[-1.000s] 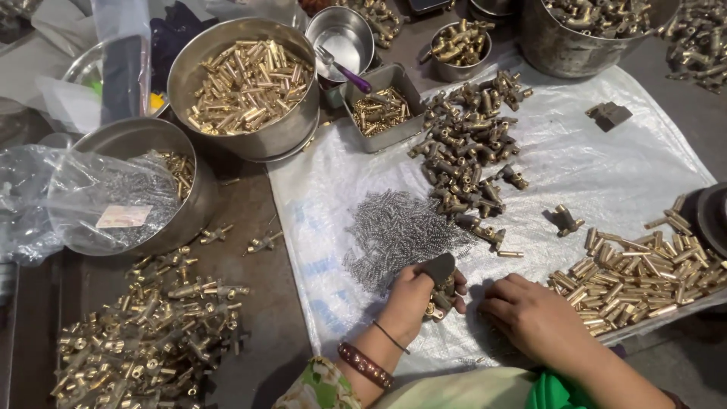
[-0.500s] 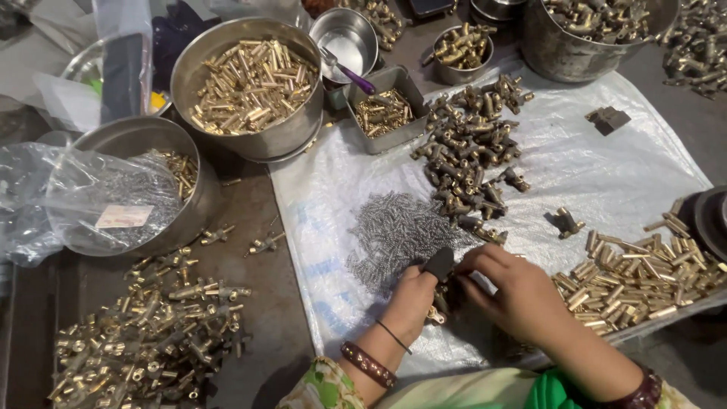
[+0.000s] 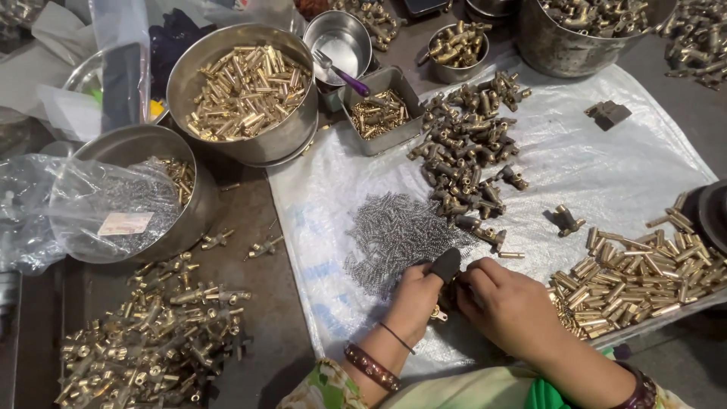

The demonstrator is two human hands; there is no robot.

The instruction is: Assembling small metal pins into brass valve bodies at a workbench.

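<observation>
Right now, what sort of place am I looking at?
Probably a small hand-assembly workshop: loose heaps of brass fittings, a pile of small grey metal springs on white plastic sheeting, and round steel bowls of brass tubes.

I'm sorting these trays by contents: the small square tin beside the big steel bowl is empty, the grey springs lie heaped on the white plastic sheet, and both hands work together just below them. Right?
Not quite. The square tin is not empty: it holds small brass parts, as the head view shows. The rest stands: it sits beside the big steel bowl, the grey springs lie on the white plastic sheet, and the left hand and right hand meet below.
</observation>
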